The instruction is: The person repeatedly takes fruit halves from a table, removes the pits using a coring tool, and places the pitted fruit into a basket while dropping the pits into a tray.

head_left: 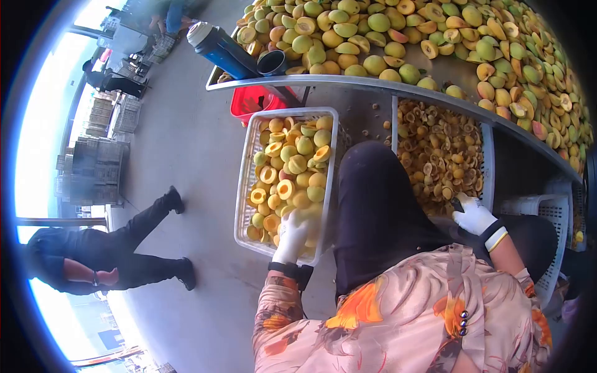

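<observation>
The left glove and right glove are white. The shirt is pale pink, patterned with orange flowers and grey-brown leaf shapes. The trousers are nearly black. The fruit is green and yellow outside, some blushed red, and orange-yellow where cut. The basket is white, the bucket red, the flask blue with a pale cap.

One head-worn view looks steeply down on the lap and hands close below.
</observation>
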Available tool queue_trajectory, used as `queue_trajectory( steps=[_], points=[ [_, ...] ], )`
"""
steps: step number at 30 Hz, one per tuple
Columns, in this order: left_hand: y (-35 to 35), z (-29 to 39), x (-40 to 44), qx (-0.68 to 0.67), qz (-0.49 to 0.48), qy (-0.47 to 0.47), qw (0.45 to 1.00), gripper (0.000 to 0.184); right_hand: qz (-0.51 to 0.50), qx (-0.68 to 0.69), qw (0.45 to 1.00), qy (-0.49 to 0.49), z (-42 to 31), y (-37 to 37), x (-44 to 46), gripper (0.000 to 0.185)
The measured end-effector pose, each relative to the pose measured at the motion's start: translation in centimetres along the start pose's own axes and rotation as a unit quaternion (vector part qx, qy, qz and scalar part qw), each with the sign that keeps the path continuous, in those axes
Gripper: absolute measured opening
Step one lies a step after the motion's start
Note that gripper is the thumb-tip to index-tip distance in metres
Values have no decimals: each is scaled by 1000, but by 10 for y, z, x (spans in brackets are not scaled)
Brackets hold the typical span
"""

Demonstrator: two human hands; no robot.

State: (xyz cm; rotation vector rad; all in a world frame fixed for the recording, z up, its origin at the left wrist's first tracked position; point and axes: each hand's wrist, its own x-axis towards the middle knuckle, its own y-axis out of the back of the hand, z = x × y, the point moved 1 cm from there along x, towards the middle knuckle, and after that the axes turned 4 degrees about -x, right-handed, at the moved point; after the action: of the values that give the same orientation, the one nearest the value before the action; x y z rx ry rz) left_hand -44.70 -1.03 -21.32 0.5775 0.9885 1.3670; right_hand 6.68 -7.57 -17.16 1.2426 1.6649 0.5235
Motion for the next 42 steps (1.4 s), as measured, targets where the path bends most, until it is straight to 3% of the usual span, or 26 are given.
queue_trajectory(
  steps=[3, 4, 7, 8, 9, 11, 13, 15, 17, 19, 20, 23, 25, 26, 29, 31, 33, 35, 36, 37, 38, 39, 42],
  points=[
    [-4, -2, 4, 62, -62, -41, 995, 55, 17, 16, 1000, 16, 4, -2, 2, 40],
    [-8, -1, 4, 95, -24, -87, 991, 49, -3, 5, 1000, -14, 3, 1, 3, 40],
    [-4, 10, 8, -80, 29, 48, 995, 43, 17, 10, 1000, -18, 4, 2, 5, 40],
    [-17, -17, 16, -205, 59, 62, 975, 44, 15, 23, 1000, -3, 5, 5, 7, 40],
    [-18, -26, 19, -279, 20, 112, 954, 44, 15, 20, 1000, -6, 6, 5, 6, 40],
    [-8, -27, 18, 21, 57, -13, 998, 41, 13, 12, 1000, -11, 8, 5, 7, 41],
    [-8, -30, 17, 16, 72, -58, 996, 31, -26, 38, 998, -39, -4, 9, 10, 39],
    [-17, -40, 16, -201, -29, 70, 977, 24, -48, 66, 993, -84, -6, 22, 6, 38],
    [-21, -30, 13, -11, 7, -65, 998, 16, 29, 4, 1000, -2, 28, -8, 11, 36],
    [-22, -30, 14, -24, -3, -60, 998, 14, 40, 20, 999, -11, 20, 2, 11, 34],
    [-23, -33, 16, 20, 6, -115, 993, 12, 99, 46, 994, 15, 12, 3, 9, 34],
    [-25, -25, 24, 46, -34, -135, 989, 12, 229, 129, 965, 18, -4, 26, 2, 35],
    [-25, -15, 22, 90, -38, -125, 987, 13, 4, 32, 999, -39, 9, 23, 3, 39],
    [-23, -13, 21, 112, -57, -123, 984, 14, -78, -98, 990, -59, 38, -16, 11, 44],
    [-14, 5, 42, 238, -100, -77, 963, 24, -37, 29, 997, -54, 17, 21, 3, 44],
    [0, 42, 68, 310, -141, -51, 939, 28, 22, 63, 997, -37, 26, 28, 6, 44],
    [17, 109, 95, 231, -2, -176, 957, 28, 41, 89, 994, -41, 27, 43, 4, 44],
    [33, 177, 112, 241, -2, -194, 951, 18, 57, 105, 992, -32, 30, 40, 3, 41],
    [42, 269, 129, 79, 29, -327, 941, 14, 57, 113, 992, -27, 28, 43, -1, 41],
    [41, 327, 130, 40, 51, -367, 928, 10, 58, 121, 991, -22, 25, 45, -4, 41],
    [28, 353, 157, 22, 60, -429, 901, 16, 41, 121, 992, -21, 23, 45, -5, 40],
    [19, 392, 169, 17, 29, -414, 910, 28, 24, 128, 991, -30, 21, 43, -4, 41],
    [-32, 477, 215, 46, 27, -536, 842, 53, 6, 127, 992, -13, 23, 38, -4, 43]
  ],
)
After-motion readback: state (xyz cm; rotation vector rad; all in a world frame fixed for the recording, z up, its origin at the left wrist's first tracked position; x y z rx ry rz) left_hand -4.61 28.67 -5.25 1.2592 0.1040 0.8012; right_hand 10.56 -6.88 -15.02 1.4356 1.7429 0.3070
